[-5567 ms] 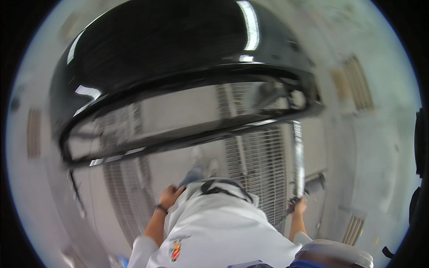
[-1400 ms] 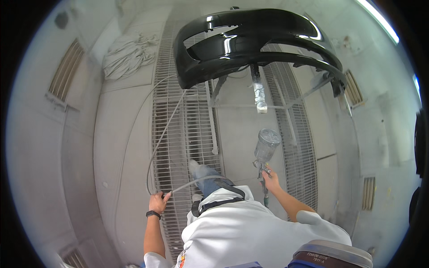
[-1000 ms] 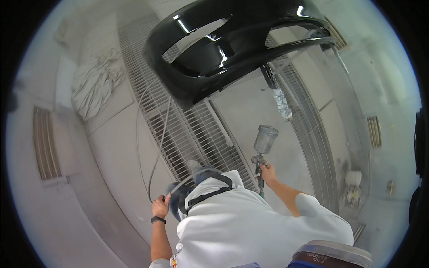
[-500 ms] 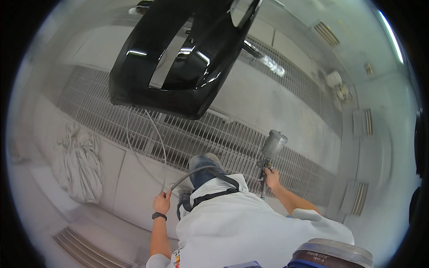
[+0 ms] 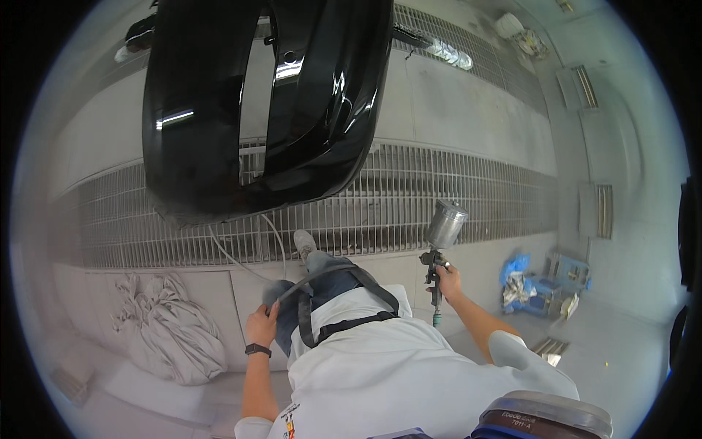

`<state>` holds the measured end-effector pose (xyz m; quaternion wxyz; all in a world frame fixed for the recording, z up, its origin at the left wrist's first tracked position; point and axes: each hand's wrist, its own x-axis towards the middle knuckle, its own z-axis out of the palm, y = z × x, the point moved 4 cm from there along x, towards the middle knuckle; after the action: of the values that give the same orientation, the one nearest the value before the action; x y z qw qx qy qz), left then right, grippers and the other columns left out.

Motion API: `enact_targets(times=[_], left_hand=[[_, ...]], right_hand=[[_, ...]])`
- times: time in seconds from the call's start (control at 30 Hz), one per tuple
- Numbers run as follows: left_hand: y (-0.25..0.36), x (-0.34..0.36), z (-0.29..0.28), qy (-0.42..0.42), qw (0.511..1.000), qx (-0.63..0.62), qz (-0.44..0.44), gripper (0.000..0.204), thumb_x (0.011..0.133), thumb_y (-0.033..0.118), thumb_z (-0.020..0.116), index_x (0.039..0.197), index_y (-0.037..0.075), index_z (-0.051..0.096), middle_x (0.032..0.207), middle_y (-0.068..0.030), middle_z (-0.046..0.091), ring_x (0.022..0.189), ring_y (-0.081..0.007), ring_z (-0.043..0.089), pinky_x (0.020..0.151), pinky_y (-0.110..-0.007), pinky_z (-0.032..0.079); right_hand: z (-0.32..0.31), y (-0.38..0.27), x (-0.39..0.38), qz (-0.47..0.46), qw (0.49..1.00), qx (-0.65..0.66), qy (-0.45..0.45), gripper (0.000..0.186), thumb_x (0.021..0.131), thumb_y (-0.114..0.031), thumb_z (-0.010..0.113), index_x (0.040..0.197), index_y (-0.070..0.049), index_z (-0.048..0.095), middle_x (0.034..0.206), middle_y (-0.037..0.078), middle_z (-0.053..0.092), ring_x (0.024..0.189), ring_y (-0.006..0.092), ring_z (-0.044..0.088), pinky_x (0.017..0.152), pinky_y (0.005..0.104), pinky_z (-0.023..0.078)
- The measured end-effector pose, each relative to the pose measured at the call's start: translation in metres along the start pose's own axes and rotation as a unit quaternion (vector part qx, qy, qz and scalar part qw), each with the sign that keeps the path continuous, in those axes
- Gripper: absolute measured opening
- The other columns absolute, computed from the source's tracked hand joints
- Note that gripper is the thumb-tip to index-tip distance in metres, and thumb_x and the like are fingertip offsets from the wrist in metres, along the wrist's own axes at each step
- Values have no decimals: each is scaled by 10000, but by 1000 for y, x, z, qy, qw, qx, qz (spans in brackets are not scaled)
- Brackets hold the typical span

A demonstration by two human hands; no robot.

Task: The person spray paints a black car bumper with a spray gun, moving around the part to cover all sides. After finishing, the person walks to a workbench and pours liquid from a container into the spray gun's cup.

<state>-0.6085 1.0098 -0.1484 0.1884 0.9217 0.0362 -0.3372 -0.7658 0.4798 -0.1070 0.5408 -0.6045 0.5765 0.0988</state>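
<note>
A glossy black bumper (image 5: 197,110) with cut-out openings fills the upper middle, beyond my hands. My right hand (image 5: 446,284) is shut on a spray gun (image 5: 431,263), whose silver cup (image 5: 446,225) is upright and lidded, below and right of the bumper. My left hand (image 5: 261,322) is closed on a grey hose (image 5: 296,291) at my left thigh; the hose arcs across in front of my legs. Thin hose loops (image 5: 245,265) lie on the floor under the bumper's near end. A foil-wrapped bar (image 5: 446,53) sticks out behind the bumper.
Metal floor grates (image 5: 409,186) run across the booth. A crumpled pale cloth heap (image 5: 172,329) lies at left. At right are a blue plastic stool (image 5: 567,274), a crumpled blue item (image 5: 515,272) and wall vents (image 5: 603,212). A white container (image 5: 510,28) stands at the far right.
My view and body have turned towards the bumper's end, which now looms nearer, seen lengthwise at upper left. Both hands keep their holds. The stool has come into view at right.
</note>
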Motion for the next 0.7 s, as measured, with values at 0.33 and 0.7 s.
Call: enact_targets(times=[0.33, 0.7], left_hand=[[-38, 101, -59, -61, 987, 81, 123, 572, 929, 612, 561, 885, 63, 715, 826, -201, 715, 822, -426, 683, 724, -525, 523], [-96, 161, -112, -205, 949, 126, 203, 649, 921, 652, 545, 920, 22, 699, 908, -235, 713, 892, -441, 672, 779, -518, 517]], right_hand=[[69, 32, -99, 5, 994, 80, 76, 570, 967, -130, 497, 1519, -74, 366, 1130, 115, 588, 1030, 258, 654, 707, 461, 656], [210, 79, -258, 109, 964, 236, 61, 578, 969, -166, 434, 1533, -73, 341, 1225, 145, 598, 1072, 271, 666, 696, 407, 631]])
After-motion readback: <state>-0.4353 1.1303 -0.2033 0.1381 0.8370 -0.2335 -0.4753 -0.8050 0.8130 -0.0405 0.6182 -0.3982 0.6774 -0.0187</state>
